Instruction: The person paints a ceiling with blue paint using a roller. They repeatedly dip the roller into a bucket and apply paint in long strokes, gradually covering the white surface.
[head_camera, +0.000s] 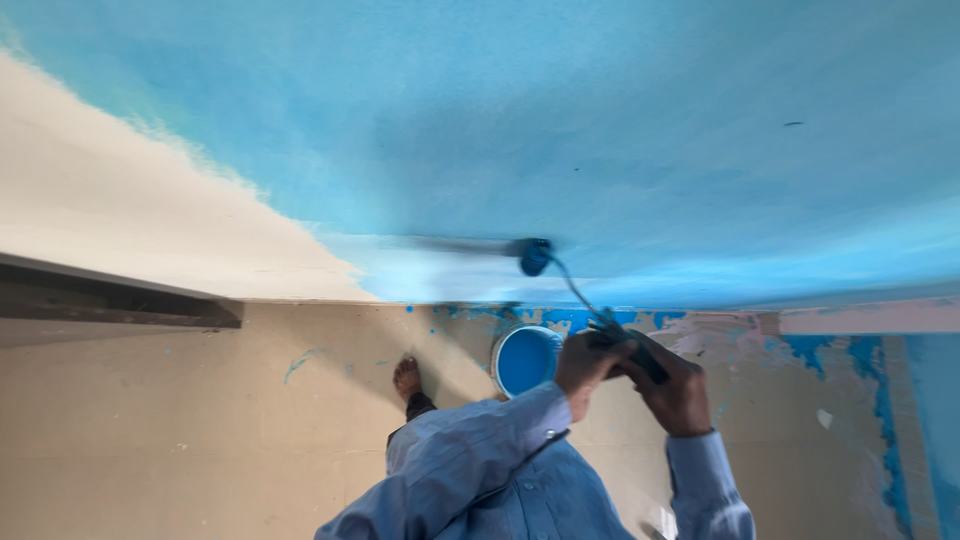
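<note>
Both my hands grip the dark handle of a paint roller (628, 348). My left hand (583, 366) is wrapped around the handle on the left, and my right hand (676, 392) holds it just behind. A thin bent wire runs up from the handle to the roller head (530, 256), which is pressed on the blue-painted wall (620, 130) and blurred by motion. A wet, paler streak lies along the wall's bottom edge to the left of the roller. Below my hands, a round bucket of blue paint (526, 359) stands on the floor.
The wall's left part (120, 210) is bare cream. The tan floor (180, 430) has blue splashes along the wall's foot. A bare foot (407, 380) rests left of the bucket. A dark ledge (110, 300) juts out at the left.
</note>
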